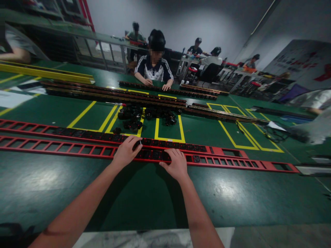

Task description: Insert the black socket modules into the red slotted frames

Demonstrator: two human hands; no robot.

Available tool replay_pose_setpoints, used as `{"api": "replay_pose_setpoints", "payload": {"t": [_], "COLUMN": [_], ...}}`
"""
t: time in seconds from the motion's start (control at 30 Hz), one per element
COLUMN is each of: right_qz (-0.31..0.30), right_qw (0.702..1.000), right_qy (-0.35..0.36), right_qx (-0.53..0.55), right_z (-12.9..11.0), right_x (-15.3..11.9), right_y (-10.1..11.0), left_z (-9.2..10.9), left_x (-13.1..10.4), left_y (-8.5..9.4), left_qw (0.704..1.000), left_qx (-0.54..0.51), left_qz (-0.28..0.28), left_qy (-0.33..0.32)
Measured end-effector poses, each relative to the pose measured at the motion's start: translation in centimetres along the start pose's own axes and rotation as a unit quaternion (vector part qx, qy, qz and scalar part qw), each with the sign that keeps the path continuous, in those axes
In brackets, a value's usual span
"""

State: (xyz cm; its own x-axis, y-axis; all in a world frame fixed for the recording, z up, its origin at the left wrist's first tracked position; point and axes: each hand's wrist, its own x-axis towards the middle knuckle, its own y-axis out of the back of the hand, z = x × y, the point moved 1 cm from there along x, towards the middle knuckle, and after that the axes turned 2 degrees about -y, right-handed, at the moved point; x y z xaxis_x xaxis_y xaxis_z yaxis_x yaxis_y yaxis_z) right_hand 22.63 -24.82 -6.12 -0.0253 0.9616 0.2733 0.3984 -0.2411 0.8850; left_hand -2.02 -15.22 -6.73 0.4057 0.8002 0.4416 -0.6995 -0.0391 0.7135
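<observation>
Two long red slotted metal rails lie side by side across the green table. The front red rail (232,163) carries several black power sockets (156,155) around its middle, and the back red rail (218,150) holds a longer row of them. My left hand (126,151) rests over both rails with fingers curled; what lies between thumb and forefinger is dark and unclear, with a small white glint. Straddling the front rail, my right hand (176,162) has its thumb at the near edge and bent fingers across to the far side, beside a black socket.
Beyond the rails lies a pile of loose black parts (131,119). Long dark rails (116,94) and a yellow rail (51,73) stretch behind it. A co-worker (155,67) sits opposite, both hands at a dark strip. Cables (274,132) lie at right.
</observation>
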Motion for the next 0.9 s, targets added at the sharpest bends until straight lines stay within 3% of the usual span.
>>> {"api": "replay_pose_setpoints", "payload": {"t": [0.9], "right_qz": [-0.008], "right_qw": [1.000], "right_qy": [-0.002], "right_qx": [-0.001], "right_z": [-0.04], "right_x": [0.01], "right_y": [0.12], "left_z": [0.12], "left_x": [0.01], "left_y": [0.07], "left_qw": [1.000], "left_qx": [0.001], "left_qz": [-0.005], "left_qy": [-0.001]}}
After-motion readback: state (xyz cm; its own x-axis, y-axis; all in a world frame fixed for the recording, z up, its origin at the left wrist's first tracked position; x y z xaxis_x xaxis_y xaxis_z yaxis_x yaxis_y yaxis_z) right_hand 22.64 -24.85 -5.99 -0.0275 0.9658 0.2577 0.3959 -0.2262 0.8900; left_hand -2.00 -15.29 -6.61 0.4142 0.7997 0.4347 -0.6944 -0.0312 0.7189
